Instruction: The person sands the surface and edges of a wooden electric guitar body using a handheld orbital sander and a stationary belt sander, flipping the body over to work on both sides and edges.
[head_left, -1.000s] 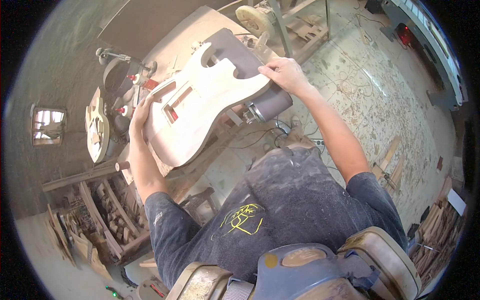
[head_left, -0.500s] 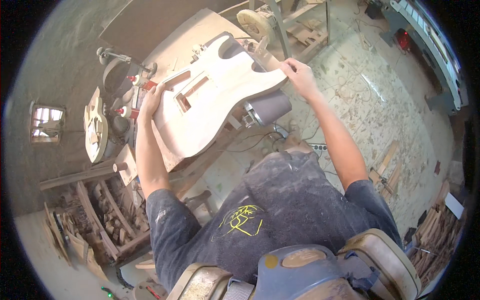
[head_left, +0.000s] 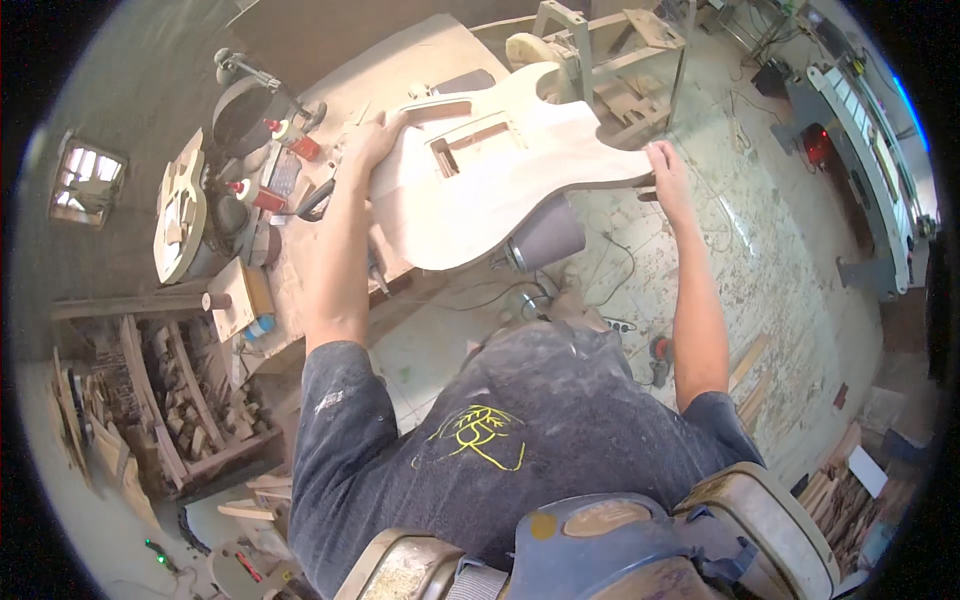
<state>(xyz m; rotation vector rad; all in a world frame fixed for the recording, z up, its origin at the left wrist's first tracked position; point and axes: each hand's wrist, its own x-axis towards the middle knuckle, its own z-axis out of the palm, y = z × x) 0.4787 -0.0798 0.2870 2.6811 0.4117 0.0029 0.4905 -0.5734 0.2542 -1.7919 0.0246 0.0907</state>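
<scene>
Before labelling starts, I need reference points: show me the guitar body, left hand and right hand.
Guitar body (head_left: 492, 187), head view: on its pale wooden face.
Left hand (head_left: 368, 145), head view: back of the hand.
Right hand (head_left: 672, 182), head view: back of the hand.

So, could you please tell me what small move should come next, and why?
I would probably tilt the near edge of the pale guitar body up slightly, to check it against the grey belt. The body hides much of the belt, so I cannot tell whether they touch; the left hand and right hand hold opposite ends, so a small tilt looks controllable.
</scene>
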